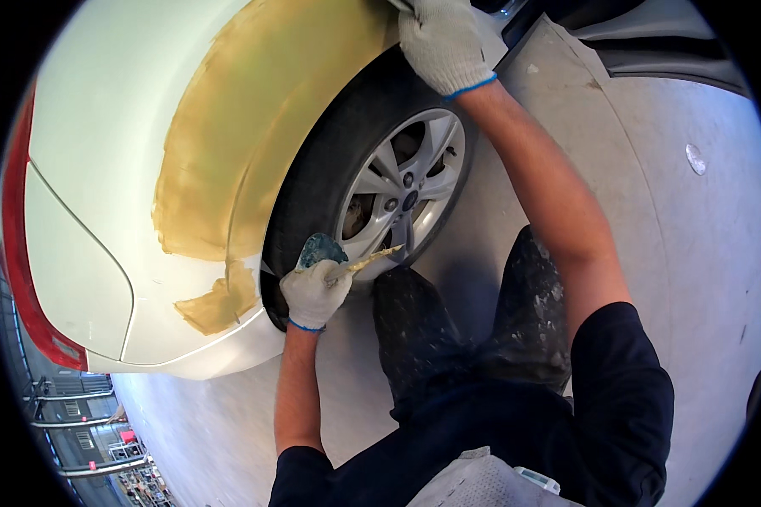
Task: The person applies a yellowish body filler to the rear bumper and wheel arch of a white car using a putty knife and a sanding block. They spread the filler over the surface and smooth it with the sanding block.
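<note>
A white car's rear side panel fills the left, with a broad patch of yellow-tan body filler smeared above and beside the wheel arch. My left hand, in a white knit glove, is closed near the tyre's lower end. It grips a flat putty spreader whose edge carries yellow filler; a dark teal rounded piece shows above the same fingers. At the top edge my right hand, also gloved, is closed by the filler's upper end. A thin grey flat tool juts from it, mostly cut off.
The black tyre and silver spoked wheel stand between my hands. My knees, in stained dark trousers, are close below the wheel. A red tail light borders the car at far left. Dark panels lie at upper right.
</note>
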Tool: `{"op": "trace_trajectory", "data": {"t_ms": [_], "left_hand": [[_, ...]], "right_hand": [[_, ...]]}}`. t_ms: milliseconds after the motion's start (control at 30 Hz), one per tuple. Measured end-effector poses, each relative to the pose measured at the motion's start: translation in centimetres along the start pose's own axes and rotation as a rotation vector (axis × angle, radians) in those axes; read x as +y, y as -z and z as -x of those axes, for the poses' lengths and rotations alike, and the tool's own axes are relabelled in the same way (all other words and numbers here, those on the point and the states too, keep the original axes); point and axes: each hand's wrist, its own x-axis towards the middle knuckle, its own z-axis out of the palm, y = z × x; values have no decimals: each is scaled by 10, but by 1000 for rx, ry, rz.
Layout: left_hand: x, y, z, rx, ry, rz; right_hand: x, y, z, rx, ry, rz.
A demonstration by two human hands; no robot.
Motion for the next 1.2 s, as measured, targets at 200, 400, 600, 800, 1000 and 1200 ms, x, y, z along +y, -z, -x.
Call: {"op": "trace_trajectory", "data": {"t_ms": [200,400,600,800,1000,1200], "left_hand": [[-1,-3,-1,7,15,21],[-11,-9,7,68,-49,-86],[-9,-11,0,48,-59,-92],[-13,-11,3,51,-80,-92],[-8,-8,2,56,-61,-60],[-4,-5,-1,46,-85,-73]], "right_hand": [[-17,13,46,-121,240,13],[-7,21,79,-218,304,-66],[57,16,26,115,-144,-11],[52,10,17,113,-213,-28],[45,1,11,114,-179,-7],[32,-4,15,107,-62,28]]}}
